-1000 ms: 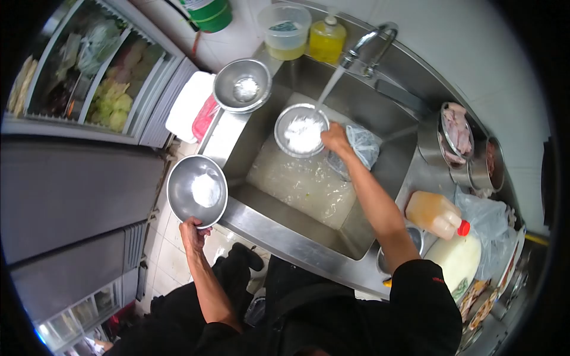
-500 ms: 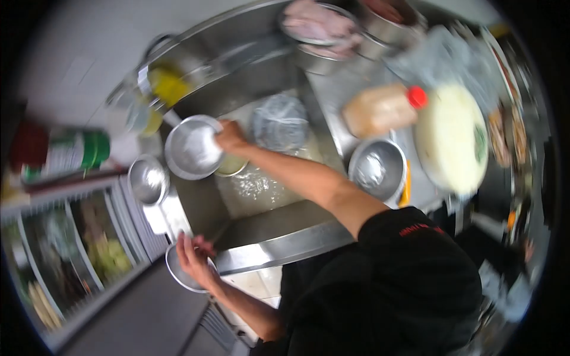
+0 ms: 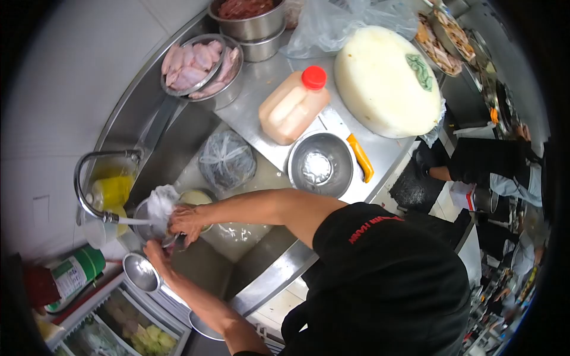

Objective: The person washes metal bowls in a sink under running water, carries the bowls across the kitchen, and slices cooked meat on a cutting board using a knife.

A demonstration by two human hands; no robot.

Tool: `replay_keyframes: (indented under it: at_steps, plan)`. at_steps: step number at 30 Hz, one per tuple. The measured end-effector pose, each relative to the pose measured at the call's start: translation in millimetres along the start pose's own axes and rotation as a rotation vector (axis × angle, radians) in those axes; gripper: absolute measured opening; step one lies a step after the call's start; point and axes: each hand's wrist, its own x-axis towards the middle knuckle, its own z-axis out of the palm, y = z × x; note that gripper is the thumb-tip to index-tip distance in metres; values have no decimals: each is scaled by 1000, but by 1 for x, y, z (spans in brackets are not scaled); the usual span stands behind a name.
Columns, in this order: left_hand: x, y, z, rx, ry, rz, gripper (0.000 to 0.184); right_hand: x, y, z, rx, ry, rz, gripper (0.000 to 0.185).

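- the right hand [image 3: 187,222] was at the rim of a metal bowl [image 3: 142,232], fingers bent; whether it gripped could not be told.
- the left hand [image 3: 158,256] met the bowl's near side, fingers partly hidden, its hold unclear.
- the bowl was at the tap end of the sink [image 3: 279,276], under water running from the tap [image 3: 78,178].
- a tied plastic bag [image 3: 227,160] lay in the sink, near the right hand.

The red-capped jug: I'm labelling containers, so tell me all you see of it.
The jug looks like boxy, cloudy plastic, with a moulded handle and its red cap on. Pale orange-brown contents show through. Apparently upright, it's on the counter beside a metal bowl; whether they touch is unclear.
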Motion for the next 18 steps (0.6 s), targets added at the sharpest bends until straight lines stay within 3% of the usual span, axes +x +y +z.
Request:
replay_keyframes:
  at_steps: [3, 4, 7, 11, 12, 15, 16, 18]
  plan:
    - [-1, 41, 2, 22, -93, -32, 35, 21, 39, 10, -59, 40, 20, 23]
    - [0, 44, 2, 1, -126, -64, 39, 23, 35, 9, 109, 61, -47, 27]
    - [58, 16, 19, -260, 49, 331, 41, 42, -6, 2, 261, 435, 126, 19]
    - [-9, 44, 42, -270, 55, 752, 47, 55, -24, -31, 559, 668, 381, 13]
    - [0, 48, 42, -585, -44, 470, 46, 57, -32, -39, 592, 704, 423, 15]
    - [34, 32, 42, -722, -81, 184, 44, 66, -24, -31, 496, 818, 456, 22]
    - [40, 16, 40, -382, 29, 556, 40, 72, -18, -25, 494, 829, 485, 23]
    - [34, 9, 34, -633, -203, 442, 41, 72, -26, -23, 669, 849, 562, 25]
